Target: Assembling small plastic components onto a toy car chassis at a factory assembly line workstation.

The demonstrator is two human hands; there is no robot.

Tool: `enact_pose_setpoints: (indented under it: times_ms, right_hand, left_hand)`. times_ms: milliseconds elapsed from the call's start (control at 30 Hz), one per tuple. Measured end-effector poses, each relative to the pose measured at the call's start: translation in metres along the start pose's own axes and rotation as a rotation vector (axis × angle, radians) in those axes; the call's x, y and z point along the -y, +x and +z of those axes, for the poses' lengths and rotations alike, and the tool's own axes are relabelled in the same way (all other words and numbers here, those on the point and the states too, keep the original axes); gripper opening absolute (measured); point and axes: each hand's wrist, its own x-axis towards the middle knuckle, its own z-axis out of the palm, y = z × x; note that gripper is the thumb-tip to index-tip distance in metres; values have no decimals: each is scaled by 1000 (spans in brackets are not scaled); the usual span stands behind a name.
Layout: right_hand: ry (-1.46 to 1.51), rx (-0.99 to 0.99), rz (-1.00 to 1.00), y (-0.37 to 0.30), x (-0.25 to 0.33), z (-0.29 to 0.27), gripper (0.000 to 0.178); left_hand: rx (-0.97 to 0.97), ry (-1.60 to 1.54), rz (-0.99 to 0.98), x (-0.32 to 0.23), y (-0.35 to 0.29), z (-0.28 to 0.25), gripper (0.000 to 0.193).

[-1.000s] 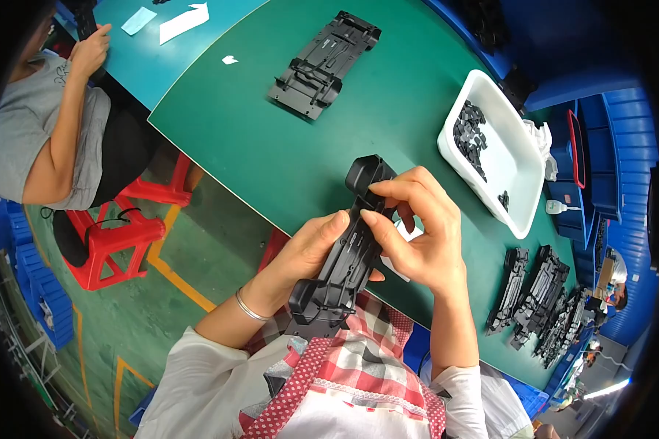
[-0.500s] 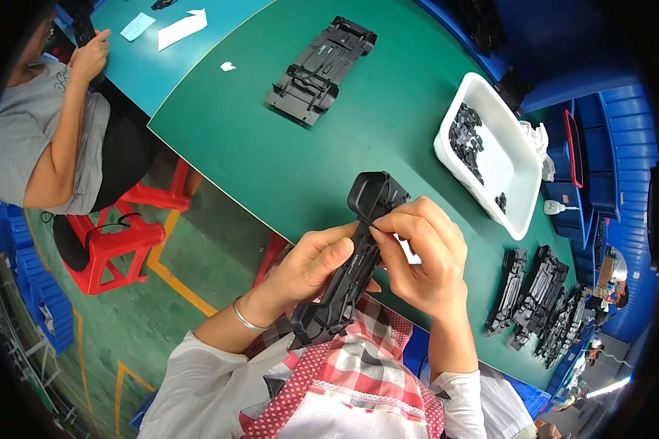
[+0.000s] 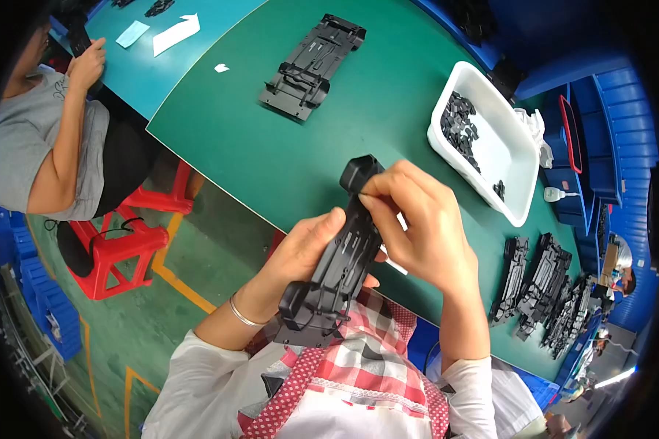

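A long black plastic part (image 3: pixel 344 249), shaped like a model car chassis with wheel arches at its ends, is tilted in front of my apron. My left hand (image 3: pixel 304 249) is closed round its left side, thumb along the edge and fingertips showing beyond the right edge. At the upper end, beside the wheel arch, my right hand (image 3: pixel 421 223) is closed in a pinch of thumb and forefinger against the part. What sits between those fingertips, if anything, is hidden. A second black chassis (image 3: pixel 311 66) lies on the green table (image 3: pixel 249 154) farther off.
Right of my hands stands a white tray (image 3: pixel 494 139) with small black pieces. Several black plastic parts (image 3: pixel 542 285) lie near the table's right end. A small white bottle (image 3: pixel 556 194) is beside blue bins (image 3: pixel 597 157). At left, a person (image 3: pixel 44 146) sits near red stools (image 3: pixel 124 256).
The chassis has turned so more of its flat inner face shows. My right hand has moved up along it toward the upper wheel arch. The view has shifted slightly.
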Motion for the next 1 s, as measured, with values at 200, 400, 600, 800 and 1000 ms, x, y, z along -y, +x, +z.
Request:
enact_pose_setpoints:
  times_ms: [200, 400, 600, 800, 1000]
  right_hand:
    - [324, 185, 286, 17, -11, -12, 15]
    - [366, 206, 321, 11, -19, -8, 17]
    - [285, 113, 287, 13, -15, 1, 12]
    - [217, 53, 161, 9, -22, 6, 12]
    - [207, 69, 172, 5, -27, 2, 12]
  left_hand:
    - [-91, -204, 4, -4, 2, 11, 63]
    - [-37, -256, 58, 6, 9, 2, 61]
    - [-66, -259, 87, 4, 8, 14, 58]
    - [-117, -227, 102, 6, 8, 23, 59]
    - [-90, -220, 49, 11, 14, 16, 57]
